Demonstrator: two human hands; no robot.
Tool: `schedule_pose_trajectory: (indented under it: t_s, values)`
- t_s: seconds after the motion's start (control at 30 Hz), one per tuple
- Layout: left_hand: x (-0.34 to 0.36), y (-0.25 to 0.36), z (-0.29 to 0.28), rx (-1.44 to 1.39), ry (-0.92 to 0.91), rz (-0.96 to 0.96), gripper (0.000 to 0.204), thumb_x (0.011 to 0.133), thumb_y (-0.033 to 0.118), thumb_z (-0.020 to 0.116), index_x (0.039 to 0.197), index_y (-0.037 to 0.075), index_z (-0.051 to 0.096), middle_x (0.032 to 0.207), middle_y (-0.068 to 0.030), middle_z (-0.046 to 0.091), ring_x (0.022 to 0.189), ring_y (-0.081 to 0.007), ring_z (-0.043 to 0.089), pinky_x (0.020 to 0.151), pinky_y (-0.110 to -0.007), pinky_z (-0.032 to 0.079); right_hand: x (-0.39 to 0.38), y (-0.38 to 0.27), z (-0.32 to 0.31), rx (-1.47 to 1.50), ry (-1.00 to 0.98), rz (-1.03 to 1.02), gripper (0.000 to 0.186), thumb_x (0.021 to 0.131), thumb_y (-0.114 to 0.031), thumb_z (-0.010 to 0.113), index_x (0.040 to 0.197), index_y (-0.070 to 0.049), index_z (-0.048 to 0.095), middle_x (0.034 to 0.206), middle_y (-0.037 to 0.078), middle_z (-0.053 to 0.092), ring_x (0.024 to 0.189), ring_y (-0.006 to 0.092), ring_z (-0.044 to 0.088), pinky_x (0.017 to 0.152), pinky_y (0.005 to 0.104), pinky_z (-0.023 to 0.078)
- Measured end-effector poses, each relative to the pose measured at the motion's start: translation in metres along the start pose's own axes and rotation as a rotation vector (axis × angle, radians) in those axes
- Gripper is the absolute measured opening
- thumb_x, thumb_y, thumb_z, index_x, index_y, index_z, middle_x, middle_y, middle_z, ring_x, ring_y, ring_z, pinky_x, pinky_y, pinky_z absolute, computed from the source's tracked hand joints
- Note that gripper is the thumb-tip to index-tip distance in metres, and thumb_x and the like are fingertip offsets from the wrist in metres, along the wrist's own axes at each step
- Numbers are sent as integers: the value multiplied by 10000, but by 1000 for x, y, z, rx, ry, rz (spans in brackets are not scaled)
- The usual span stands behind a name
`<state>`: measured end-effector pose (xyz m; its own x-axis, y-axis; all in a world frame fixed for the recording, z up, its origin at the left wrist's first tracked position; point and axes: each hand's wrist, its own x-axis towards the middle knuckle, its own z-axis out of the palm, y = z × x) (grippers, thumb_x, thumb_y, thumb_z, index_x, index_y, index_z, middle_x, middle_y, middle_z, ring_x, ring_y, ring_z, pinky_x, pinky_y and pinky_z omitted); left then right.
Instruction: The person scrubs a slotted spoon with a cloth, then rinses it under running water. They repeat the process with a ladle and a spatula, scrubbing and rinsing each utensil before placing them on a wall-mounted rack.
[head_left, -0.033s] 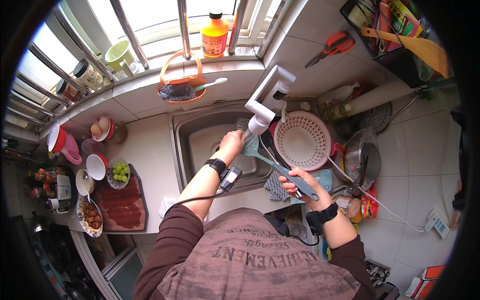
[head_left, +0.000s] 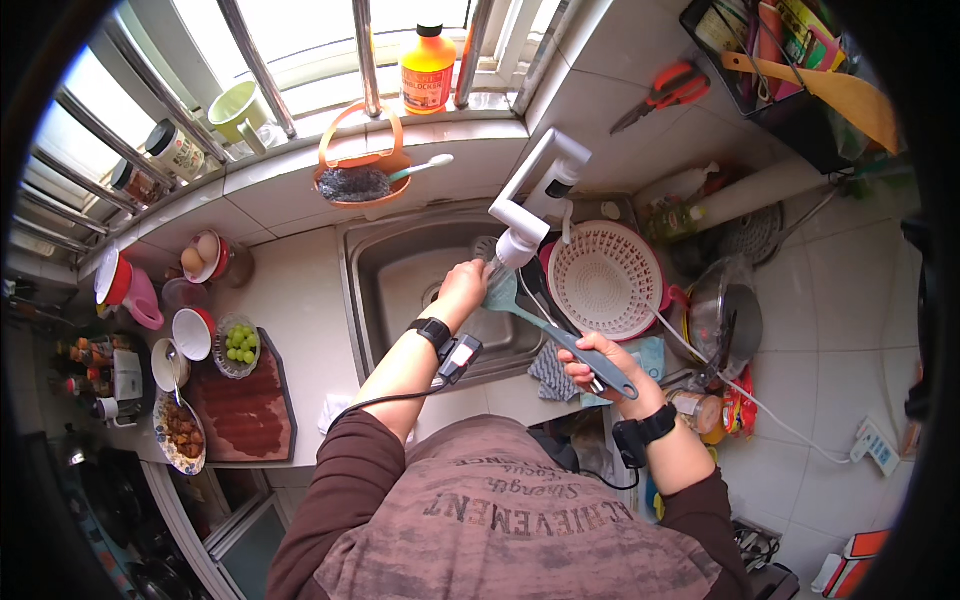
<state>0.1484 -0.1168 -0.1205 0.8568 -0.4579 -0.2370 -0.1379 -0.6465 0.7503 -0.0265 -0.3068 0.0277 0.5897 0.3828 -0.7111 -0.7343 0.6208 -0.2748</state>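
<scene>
A grey-green spatula (head_left: 540,323) slants across the right side of the steel sink (head_left: 395,290), its broad head under the white tap (head_left: 522,235). My right hand (head_left: 603,368) is closed round its handle. A darker, thin handle-like piece with a shiny end also shows by those fingers; its kind is unclear. At the other end, my left hand (head_left: 465,290) has its fingers against the spatula's head, just below the tap's outlet. Those fingertips are partly hidden. Whether water runs is hard to make out.
A white colander (head_left: 605,280) stands right of the sink, a grey cloth (head_left: 553,374) in front of it. To the left are a reddish cutting board (head_left: 240,405), a bowl of green grapes (head_left: 238,345) and a plate of food (head_left: 180,433). An orange basket (head_left: 365,190) hangs behind the sink.
</scene>
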Motion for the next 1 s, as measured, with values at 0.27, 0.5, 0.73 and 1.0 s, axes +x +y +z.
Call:
schedule_pose_trajectory:
  t_s: [0.27, 0.5, 0.73, 1.0]
  values:
    - [-16, -20, -8, -178, 28, -148, 562, 650, 174, 777, 1128, 2, 539, 1016, -207, 637, 940, -355, 626, 803, -418, 504, 24, 5, -8, -43, -42, 86, 267, 877, -230, 474, 882, 32, 522, 636, 63, 511, 535, 128, 475, 493, 233, 418]
    - [-3, -5, 13, -198, 161, -98, 300, 859, 215, 590, 1046, -19, 577, 842, -221, 647, 711, -302, 652, 619, -401, 498, 12, 1, -9, 41, -12, 69, 268, 881, -233, 481, 879, 34, 504, 658, 42, 481, 537, 107, 463, 487, 209, 406]
    - [-7, -24, 11, -889, -212, -441, 432, 758, -95, 508, 1178, 7, 492, 963, -117, 595, 808, -259, 631, 619, -380, 579, 13, -4, -13, -30, 43, 67, 267, 870, -199, 507, 880, 67, 535, 690, 76, 527, 563, 131, 511, 479, 249, 445]
    - [-11, -25, 23, -794, -122, -402, 414, 939, 330, 503, 1151, -24, 539, 910, -126, 632, 723, -224, 645, 530, -335, 569, 22, -10, -2, -225, 89, -45, 196, 862, -162, 535, 851, 33, 530, 692, 96, 548, 556, 147, 550, 474, 250, 479]
